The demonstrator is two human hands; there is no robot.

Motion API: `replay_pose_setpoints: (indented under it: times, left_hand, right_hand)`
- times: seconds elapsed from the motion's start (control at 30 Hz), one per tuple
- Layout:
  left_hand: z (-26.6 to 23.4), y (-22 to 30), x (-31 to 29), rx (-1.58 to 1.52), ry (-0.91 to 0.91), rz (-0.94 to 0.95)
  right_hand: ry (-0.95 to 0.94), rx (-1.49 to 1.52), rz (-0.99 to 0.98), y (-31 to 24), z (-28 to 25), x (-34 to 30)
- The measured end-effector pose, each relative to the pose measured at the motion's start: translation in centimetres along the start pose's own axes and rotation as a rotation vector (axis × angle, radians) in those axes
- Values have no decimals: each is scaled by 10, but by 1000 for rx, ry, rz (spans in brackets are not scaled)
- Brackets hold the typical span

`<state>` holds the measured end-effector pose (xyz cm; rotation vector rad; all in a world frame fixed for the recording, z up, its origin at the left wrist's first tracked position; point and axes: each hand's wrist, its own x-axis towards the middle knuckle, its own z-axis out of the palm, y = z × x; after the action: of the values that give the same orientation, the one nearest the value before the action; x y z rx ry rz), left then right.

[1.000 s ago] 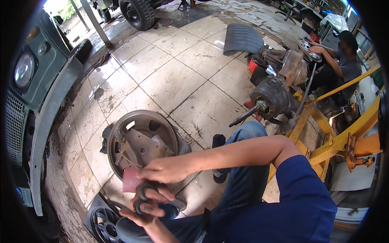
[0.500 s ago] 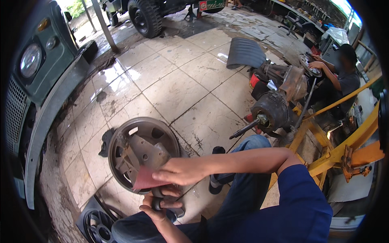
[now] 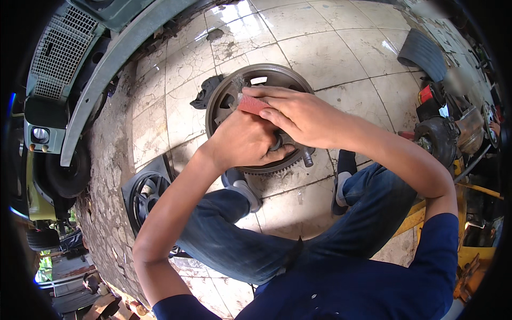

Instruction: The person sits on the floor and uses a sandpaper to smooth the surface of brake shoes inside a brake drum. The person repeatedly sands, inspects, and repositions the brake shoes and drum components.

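Observation:
A round brown steel wheel rim (image 3: 304, 80) lies on the tiled floor between my feet, with a row of teeth showing at its near edge. Over it, my left hand (image 3: 245, 140) is closed around a metal bracket with stubby pins; one pin (image 3: 308, 158) sticks out to the right, and most of the bracket is hidden by my hands. My right hand (image 3: 306, 116) presses a folded piece of red sandpaper (image 3: 253, 105) on the bracket's far side, just beyond my left knuckles. Grey wire-like bristles (image 3: 238, 82) show beside the sandpaper, their source unclear.
A black cloth (image 3: 207, 92) lies left of the rim. A black fan-like part (image 3: 146, 194) rests by my left knee. The vehicle's grey bumper (image 3: 114, 66) curves along the left. Axle parts (image 3: 440, 136) and a yellow frame (image 3: 477, 261) stand right; a ribbed grey sheet (image 3: 421, 55) lies beyond.
The view has tilted down and turned. My left hand has come up over the bracket from below, and my right hand has shifted with the sandpaper to its far side.

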<state>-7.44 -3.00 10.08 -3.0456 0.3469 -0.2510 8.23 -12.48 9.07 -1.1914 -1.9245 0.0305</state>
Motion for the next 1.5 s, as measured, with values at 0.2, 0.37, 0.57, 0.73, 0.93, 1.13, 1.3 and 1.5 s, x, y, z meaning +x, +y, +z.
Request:
replay_pose_setpoints:
  times: [0.2,0.37,0.57,0.73,0.93,1.13,1.3,1.5]
  left_hand:
    - [31,-24,-4,-7,124,-95]
    - [24,9,20,-69,249,19]
    - [26,-17,11,66,270,-303]
    - [24,-9,23,77,403,-278]
    - [20,0,25,134,325,-349]
    - [26,6,27,186,138,-461]
    - [29,4,27,220,-8,-478]
    - [25,-2,26,55,180,-276]
  right_hand:
    - [-209,74,363,1,-10,-6]
    - [-282,186,564,-5,-19,18]
    - [-22,147,624,-6,-32,21]
    - [162,27,585,-7,-42,20]
    - [62,-132,605,-13,-50,21]
    - [33,-174,438,-20,-22,11]
    - [101,-208,305,-11,-7,2]
    - [22,-187,419,-8,-32,13]
